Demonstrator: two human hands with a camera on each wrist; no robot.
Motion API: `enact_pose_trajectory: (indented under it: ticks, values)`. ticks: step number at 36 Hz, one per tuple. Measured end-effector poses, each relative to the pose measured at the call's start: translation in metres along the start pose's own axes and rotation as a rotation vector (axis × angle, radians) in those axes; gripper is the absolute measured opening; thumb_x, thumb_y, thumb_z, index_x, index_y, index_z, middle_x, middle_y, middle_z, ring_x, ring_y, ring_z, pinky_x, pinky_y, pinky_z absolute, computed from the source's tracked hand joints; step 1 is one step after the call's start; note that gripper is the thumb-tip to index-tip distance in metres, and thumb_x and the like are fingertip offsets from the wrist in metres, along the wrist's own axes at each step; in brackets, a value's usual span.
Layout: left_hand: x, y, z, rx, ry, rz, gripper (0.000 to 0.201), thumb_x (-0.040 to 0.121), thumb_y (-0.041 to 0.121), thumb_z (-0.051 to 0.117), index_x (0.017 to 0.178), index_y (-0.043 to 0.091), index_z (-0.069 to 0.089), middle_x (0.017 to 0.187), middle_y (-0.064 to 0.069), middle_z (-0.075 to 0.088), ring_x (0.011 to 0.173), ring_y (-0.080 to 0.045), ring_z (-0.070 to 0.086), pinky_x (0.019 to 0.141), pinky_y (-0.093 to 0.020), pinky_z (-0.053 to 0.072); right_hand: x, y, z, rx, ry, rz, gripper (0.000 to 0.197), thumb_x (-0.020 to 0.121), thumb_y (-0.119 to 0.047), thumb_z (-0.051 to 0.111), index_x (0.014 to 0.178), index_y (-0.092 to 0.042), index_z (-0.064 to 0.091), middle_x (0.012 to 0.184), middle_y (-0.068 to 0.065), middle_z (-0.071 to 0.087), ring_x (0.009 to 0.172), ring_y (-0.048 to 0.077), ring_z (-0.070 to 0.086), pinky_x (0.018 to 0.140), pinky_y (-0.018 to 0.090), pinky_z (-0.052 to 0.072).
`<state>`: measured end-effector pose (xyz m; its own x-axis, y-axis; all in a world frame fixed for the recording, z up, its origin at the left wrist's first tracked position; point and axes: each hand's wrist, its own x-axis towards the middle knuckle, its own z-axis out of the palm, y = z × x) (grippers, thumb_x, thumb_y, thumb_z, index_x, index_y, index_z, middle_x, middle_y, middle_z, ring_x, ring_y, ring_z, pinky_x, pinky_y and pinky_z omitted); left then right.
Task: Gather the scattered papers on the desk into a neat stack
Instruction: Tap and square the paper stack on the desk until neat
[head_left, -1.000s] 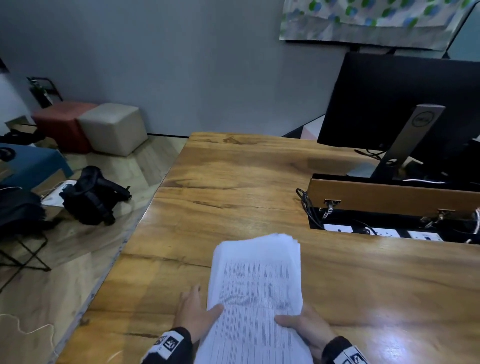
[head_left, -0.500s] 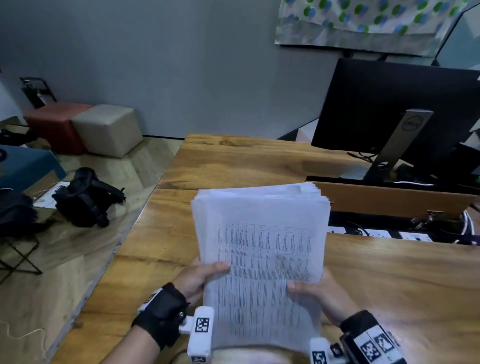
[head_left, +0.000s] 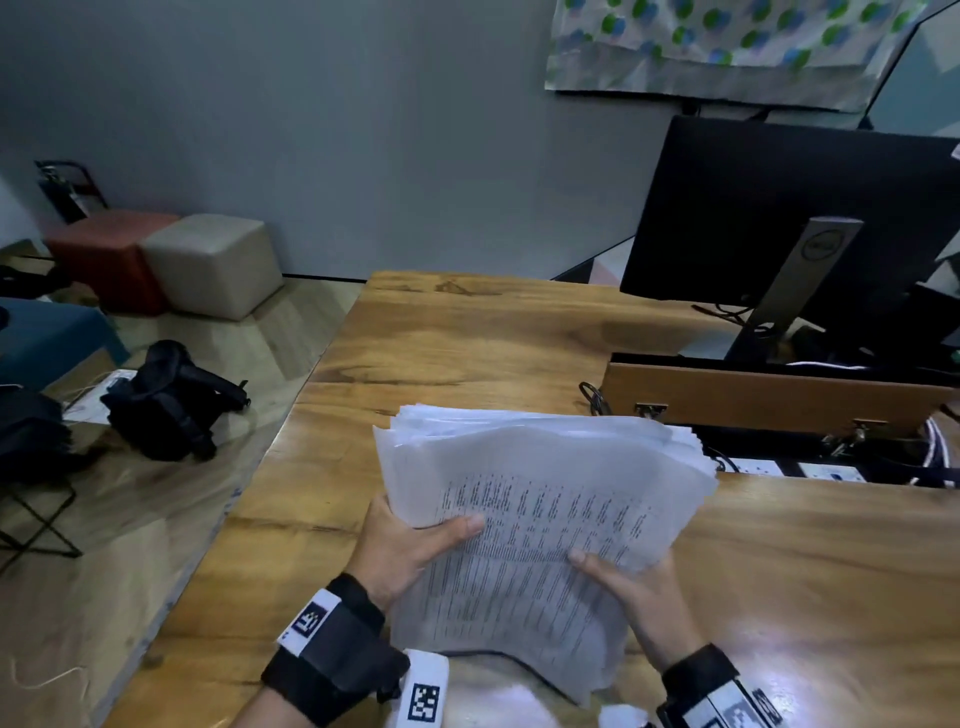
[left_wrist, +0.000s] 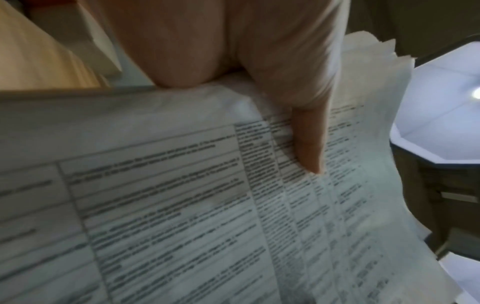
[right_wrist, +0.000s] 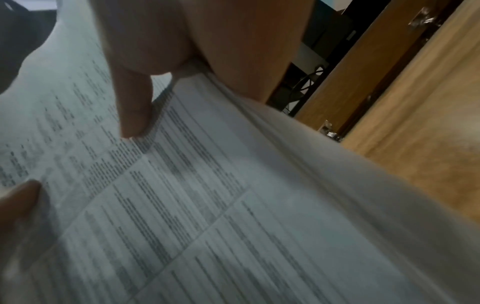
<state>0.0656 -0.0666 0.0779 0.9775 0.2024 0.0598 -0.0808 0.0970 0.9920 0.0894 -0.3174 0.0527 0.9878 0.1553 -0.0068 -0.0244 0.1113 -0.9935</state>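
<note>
Wooden counter (head_left: 467, 338) now lies bare beneath the papers (head_left: 545, 499) — a second ago flat on it, they stand raised near the person, left hand (head_left: 410, 545) and right hand (head_left: 634, 587) pinching opposite edges, top edges fanned — probably squaring comes next.

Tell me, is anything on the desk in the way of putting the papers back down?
Nothing visible is. Both the left hand and right hand hold the papers above bare wood of the desk. The open cable box sits farther back, out of the path.
</note>
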Motion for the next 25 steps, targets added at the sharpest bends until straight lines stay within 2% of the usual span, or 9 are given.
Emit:
enact_pose_trajectory:
  ticks: [2, 4, 8, 10, 13, 15, 19, 22, 25]
  values:
    - [0.003, 0.004, -0.001, 0.004, -0.003, 0.049, 0.037, 0.058, -0.004, 0.089, 0.081, 0.022, 0.079, 0.086, 0.001, 0.079, 0.081, -0.009, 0.074, 0.072, -0.022, 0.058, 0.001, -0.005, -0.001, -0.011, -0.006, -0.032, 0.038, 0.073, 0.011, 0.074, 0.108, -0.001, 0.068, 0.105, 0.006, 0.079, 0.093, 0.015, 0.076, 0.075, 0.019, 0.058]
    - [0.005, 0.005, -0.006, -0.02, -0.023, 0.067, 0.041, 0.048, 0.013, 0.095, 0.085, 0.02, 0.077, 0.087, 0.002, 0.079, 0.082, -0.009, 0.073, 0.071, -0.022, 0.058, 0.002, -0.008, -0.004, -0.021, -0.026, -0.009, 0.039, 0.072, 0.01, 0.074, 0.109, -0.003, 0.068, 0.103, 0.003, 0.08, 0.095, 0.017, 0.076, 0.075, 0.019, 0.058]
    - [0.005, 0.001, -0.016, -0.042, -0.047, 0.009, 0.081, 0.033, 0.044, 0.097, 0.1, 0.011, 0.066, 0.094, -0.001, 0.078, 0.089, -0.015, 0.073, 0.071, -0.024, 0.058, 0.005, -0.01, -0.013, -0.054, -0.102, 0.059, 0.042, 0.071, 0.017, 0.074, 0.101, -0.011, 0.069, 0.095, 0.004, 0.081, 0.098, 0.027, 0.074, 0.075, 0.027, 0.06]
    - [0.006, -0.001, -0.02, -0.046, -0.061, -0.007, 0.084, 0.033, 0.046, 0.096, 0.102, 0.01, 0.065, 0.094, -0.001, 0.078, 0.089, -0.014, 0.072, 0.07, -0.023, 0.057, 0.008, -0.015, -0.014, -0.06, -0.141, 0.072, 0.045, 0.067, 0.013, 0.081, 0.1, -0.015, 0.068, 0.094, 0.001, 0.081, 0.097, 0.022, 0.074, 0.074, 0.026, 0.06]
    - [0.008, 0.003, -0.021, -0.059, -0.052, -0.003, 0.079, 0.031, 0.047, 0.097, 0.094, 0.009, 0.068, 0.086, -0.002, 0.078, 0.081, -0.012, 0.073, 0.066, -0.022, 0.057, 0.012, -0.024, -0.012, -0.094, -0.158, 0.085, 0.067, 0.047, -0.024, 0.094, 0.108, -0.019, 0.067, 0.098, -0.006, 0.08, 0.094, 0.014, 0.074, 0.072, 0.025, 0.059]
    - [0.009, 0.009, -0.017, -0.048, -0.047, 0.011, 0.073, 0.033, 0.045, 0.096, 0.091, 0.011, 0.069, 0.086, -0.001, 0.079, 0.08, -0.012, 0.074, 0.066, -0.022, 0.057, 0.016, -0.029, -0.009, -0.102, -0.158, 0.096, 0.075, 0.042, -0.034, 0.092, 0.112, -0.022, 0.067, 0.102, -0.008, 0.079, 0.097, 0.012, 0.073, 0.077, 0.029, 0.059]
    - [0.009, 0.024, -0.004, -0.005, 0.004, 0.087, 0.054, 0.046, 0.035, 0.094, 0.093, 0.018, 0.072, 0.09, 0.003, 0.079, 0.086, -0.011, 0.075, 0.071, -0.019, 0.058, 0.021, -0.041, 0.002, -0.078, -0.15, 0.037, 0.063, 0.066, -0.019, 0.091, 0.121, -0.02, 0.061, 0.111, -0.003, 0.077, 0.107, 0.016, 0.07, 0.09, 0.034, 0.058]
    - [0.007, 0.034, -0.003, -0.013, 0.057, 0.161, 0.039, 0.057, 0.018, 0.09, 0.091, 0.016, 0.071, 0.087, 0.004, 0.08, 0.085, -0.013, 0.075, 0.071, -0.019, 0.058, 0.019, -0.053, 0.004, -0.046, -0.146, -0.026, 0.055, 0.067, -0.008, 0.087, 0.115, -0.021, 0.062, 0.104, -0.006, 0.078, 0.101, 0.014, 0.072, 0.084, 0.031, 0.06]
    - [0.006, 0.038, -0.007, -0.014, 0.013, 0.204, 0.052, 0.051, 0.035, 0.093, 0.094, 0.015, 0.071, 0.087, 0.002, 0.079, 0.082, -0.011, 0.075, 0.07, -0.02, 0.058, 0.016, -0.054, -0.001, -0.022, -0.161, -0.038, 0.059, 0.062, -0.014, 0.085, 0.116, -0.021, 0.061, 0.105, -0.007, 0.078, 0.098, 0.01, 0.073, 0.077, 0.027, 0.06]
